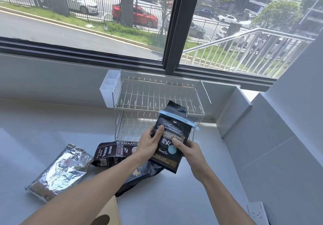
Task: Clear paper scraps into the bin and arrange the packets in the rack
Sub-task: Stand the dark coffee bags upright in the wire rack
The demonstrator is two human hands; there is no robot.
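Observation:
A black coffee packet (172, 132) with a light blue sealing clip across its top is held upright above the counter, just in front of the wire rack (157, 93). My left hand (149, 144) grips its left edge and my right hand (191, 150) grips its lower right side. The two-tier rack stands by the window with nothing on its tiers. On the counter lie a silver foil packet (61, 170), a dark brown packet (111, 152) and another black packet (139, 175), partly hidden under my left forearm.
A white plastic holder (109, 89) hangs on the rack's left end. A tan cardboard box (106, 214) with a dark opening shows at the bottom edge. A wall socket (257, 213) sits at the lower right. A raised ledge borders the grey counter (35, 128) on the right.

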